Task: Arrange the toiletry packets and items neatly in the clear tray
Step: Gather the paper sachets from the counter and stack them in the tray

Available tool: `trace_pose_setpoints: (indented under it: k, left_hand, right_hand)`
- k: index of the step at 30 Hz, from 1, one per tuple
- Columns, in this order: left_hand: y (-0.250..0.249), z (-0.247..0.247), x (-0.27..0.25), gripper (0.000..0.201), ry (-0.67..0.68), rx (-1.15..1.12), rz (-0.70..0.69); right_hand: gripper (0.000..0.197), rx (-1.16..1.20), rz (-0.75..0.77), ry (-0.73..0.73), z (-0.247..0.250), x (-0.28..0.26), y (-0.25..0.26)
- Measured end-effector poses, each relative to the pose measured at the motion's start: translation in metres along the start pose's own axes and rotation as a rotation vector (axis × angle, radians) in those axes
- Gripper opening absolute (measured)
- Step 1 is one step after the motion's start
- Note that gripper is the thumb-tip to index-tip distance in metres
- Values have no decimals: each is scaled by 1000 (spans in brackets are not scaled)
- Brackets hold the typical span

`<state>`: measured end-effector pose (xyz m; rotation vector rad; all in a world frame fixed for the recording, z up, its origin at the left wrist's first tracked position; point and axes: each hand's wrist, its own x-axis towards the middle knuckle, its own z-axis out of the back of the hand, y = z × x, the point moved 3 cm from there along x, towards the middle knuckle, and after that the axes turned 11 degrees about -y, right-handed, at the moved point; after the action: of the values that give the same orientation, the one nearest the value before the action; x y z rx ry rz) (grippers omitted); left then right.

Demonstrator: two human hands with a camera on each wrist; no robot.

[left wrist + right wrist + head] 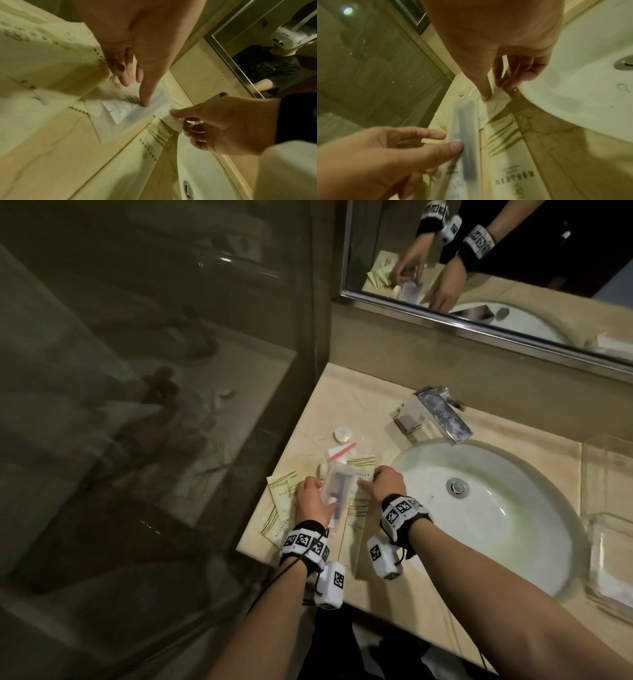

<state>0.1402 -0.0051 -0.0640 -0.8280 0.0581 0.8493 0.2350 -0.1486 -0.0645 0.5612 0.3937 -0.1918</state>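
Note:
Left of the sink lies a translucent packet [337, 484] with a blue toothbrush inside, on top of several cream toiletry packets [282, 491]. My left hand [323, 498] holds it at its near end, thumb [456, 147] pressed on top and fingers at its left edge. My right hand [371, 479] pinches the serrated corner of a cream packet [493, 104] just right of the toothbrush packet [130, 112], lifting that corner a little. The clear tray [603, 460] stands far right of the sink, away from both hands.
A round white soap [343, 435] and a pink-handled item in a wrapper [342, 451] lie behind the pile. The steel faucet [442, 414] and white basin [496, 525] lie between the pile and the tray. A glass partition [154, 405] borders the counter's left edge.

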Motion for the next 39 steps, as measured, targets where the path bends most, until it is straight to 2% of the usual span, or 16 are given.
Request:
trace_pose_setpoints:
  k: [3, 6, 9, 12, 16, 19, 21, 26, 29, 35, 37, 39]
  left_hand:
    - [2, 6, 1, 42, -42, -16, -6]
    - [9, 24, 2, 33, -166, -24, 21]
    - [22, 43, 6, 44, -293, 51, 116]
    - [29, 50, 8, 63, -302, 85, 183]
    - [30, 47, 9, 64, -276, 122, 149]
    - [34, 54, 10, 63, -332, 58, 219]
    - [39, 56, 13, 59, -329, 27, 263]
    - [45, 60, 18, 27, -314, -211, 387]
    - [39, 70, 19, 19, -326, -261, 340]
    - [-2, 102, 11, 11, -451, -334, 112]
    - [-22, 106, 3, 15, -444, -390, 53]
    - [-40, 101, -3, 21, -356, -470, 38]
  right_hand:
    - [34, 72, -31, -40, 7, 2, -3]
    - [36, 179, -76, -161, 19, 1, -8]
    - [36, 258, -28, -203, 24, 0, -8]
    - [33, 288, 53, -186, 22, -4, -1]
    - [21, 356, 131, -164, 15, -11, 4]
    - [18, 367, 165, -132, 10, -13, 4]
    - [20, 372, 173, -111, 6, -15, 4]
    - [26, 391, 167, -92, 1, -19, 3]
    - [27, 393, 175, -96, 4, -20, 3]
    - [24, 470, 209, -125, 23, -20, 8]
    - [20, 531, 214, -134, 33, -21, 9]
    - [15, 596, 219, -143, 46, -22, 8]
